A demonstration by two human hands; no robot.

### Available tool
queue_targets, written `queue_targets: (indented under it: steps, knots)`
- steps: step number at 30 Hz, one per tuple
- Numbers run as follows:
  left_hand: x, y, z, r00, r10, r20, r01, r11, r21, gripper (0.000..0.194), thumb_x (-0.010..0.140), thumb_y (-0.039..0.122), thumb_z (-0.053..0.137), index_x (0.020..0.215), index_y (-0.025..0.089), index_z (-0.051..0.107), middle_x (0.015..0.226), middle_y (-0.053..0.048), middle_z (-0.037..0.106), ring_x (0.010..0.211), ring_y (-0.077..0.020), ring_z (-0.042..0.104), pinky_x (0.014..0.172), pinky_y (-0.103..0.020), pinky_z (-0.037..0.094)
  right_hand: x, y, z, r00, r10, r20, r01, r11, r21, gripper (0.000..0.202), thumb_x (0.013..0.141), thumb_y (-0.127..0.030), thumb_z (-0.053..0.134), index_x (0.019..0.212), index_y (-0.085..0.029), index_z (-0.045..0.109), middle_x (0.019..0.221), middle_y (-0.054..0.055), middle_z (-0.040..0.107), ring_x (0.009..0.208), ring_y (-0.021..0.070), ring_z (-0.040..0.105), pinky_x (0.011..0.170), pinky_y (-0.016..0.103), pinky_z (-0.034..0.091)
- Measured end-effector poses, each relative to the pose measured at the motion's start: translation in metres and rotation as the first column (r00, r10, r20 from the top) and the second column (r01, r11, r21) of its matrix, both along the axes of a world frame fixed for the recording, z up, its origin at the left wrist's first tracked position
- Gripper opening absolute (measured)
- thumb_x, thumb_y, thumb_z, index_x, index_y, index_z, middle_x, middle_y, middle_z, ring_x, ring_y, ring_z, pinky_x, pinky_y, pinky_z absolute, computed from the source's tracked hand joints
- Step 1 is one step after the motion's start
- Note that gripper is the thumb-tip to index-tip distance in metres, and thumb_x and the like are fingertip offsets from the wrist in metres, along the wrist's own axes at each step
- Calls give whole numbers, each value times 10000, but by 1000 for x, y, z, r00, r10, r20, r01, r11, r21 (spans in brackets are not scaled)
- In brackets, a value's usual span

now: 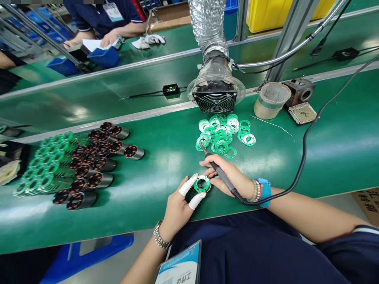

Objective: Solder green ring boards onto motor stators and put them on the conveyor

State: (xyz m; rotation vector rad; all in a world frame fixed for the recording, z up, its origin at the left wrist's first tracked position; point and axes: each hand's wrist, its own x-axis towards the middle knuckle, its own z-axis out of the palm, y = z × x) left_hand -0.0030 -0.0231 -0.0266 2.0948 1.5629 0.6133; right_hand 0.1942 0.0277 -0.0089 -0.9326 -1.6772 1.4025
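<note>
My left hand [180,205], with white finger cots on the thumb and a finger, grips a motor stator topped by a ring-shaped green circuit board [199,187]. In my right hand [233,175] is a soldering iron [222,178], its tip pointing up and left toward the loose boards. Fingers of the right hand reach close to the stator's far side; whether they touch it I cannot tell. Just beyond the hands lies a loose heap of green ring boards [221,136]. To the left stand several stators with copper windings [99,179], beside stacked green ring boards [47,163].
A fume fan [217,100] hangs from a silver duct [209,23] behind the heap. At right are a round tub [271,100], a soldering iron stand [302,94] and a solder wire [274,124]. The iron's black cable [304,154] crosses my right forearm. Another person [109,19] works across the bench.
</note>
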Motion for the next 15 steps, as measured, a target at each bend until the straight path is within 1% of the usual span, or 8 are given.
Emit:
queue_targets:
  steps: [3,5,7,8,9,11,13,15]
  knots:
    - [1,0,0,1000,4,18,-5,1000,18,478,803,412,566,1214,172,523,1154,-113,638,1153,-288,530,914,-421,498,0,2,2,1000,-3,-6,3,1000,2,391,736,-36,510,1079,-201,423,908,22,618,786,128,660,747,286,545]
    - [2,0,-1,1000,15,26,-16,999,29,478,801,411,568,1213,173,524,1145,-113,644,1150,-286,534,912,-419,498,2,1,4,999,0,46,-3,999,54,400,744,-39,503,1100,-204,423,933,32,623,805,138,664,737,282,545]
    - [4,0,-2,999,33,25,-34,999,33,487,796,416,571,1213,169,524,1153,-125,637,1139,-288,543,906,-420,501,6,-2,5,992,-35,117,15,986,166,407,750,-57,515,1118,-211,435,978,44,624,845,152,656,751,291,537]
    - [4,0,-2,999,41,24,-42,998,36,490,794,419,573,1212,166,526,1160,-133,631,1134,-288,548,904,-419,502,9,-4,5,987,-68,144,32,970,242,398,757,-65,516,1120,-212,447,1003,51,622,870,158,646,766,299,531]
    - [4,0,-3,999,46,23,-47,998,40,493,792,421,575,1209,162,529,1167,-140,625,1129,-288,552,904,-419,502,12,-7,5,981,-106,162,49,946,321,378,767,-69,507,1115,-209,462,1011,55,620,885,162,633,778,307,523]
    - [5,-1,-3,999,45,29,-46,998,46,490,790,417,580,1205,161,534,1168,-139,625,1129,-285,553,909,-415,501,16,-12,3,968,-156,198,51,892,450,338,785,-58,472,1091,-200,495,963,54,619,869,166,606,772,317,513]
    - [5,0,-4,998,38,42,-40,998,47,478,788,403,588,1206,176,536,1160,-116,634,1139,-280,545,919,-412,497,19,-16,0,957,-156,245,17,871,490,323,794,-45,441,1072,-193,512,890,47,608,827,167,583,743,319,508]
    - [4,0,-4,998,37,52,-39,998,42,472,783,388,599,1209,196,535,1153,-90,642,1148,-276,538,926,-413,495,20,-20,-3,953,-140,268,-3,882,471,311,801,-48,435,1066,-191,513,873,47,604,816,169,573,737,321,507]
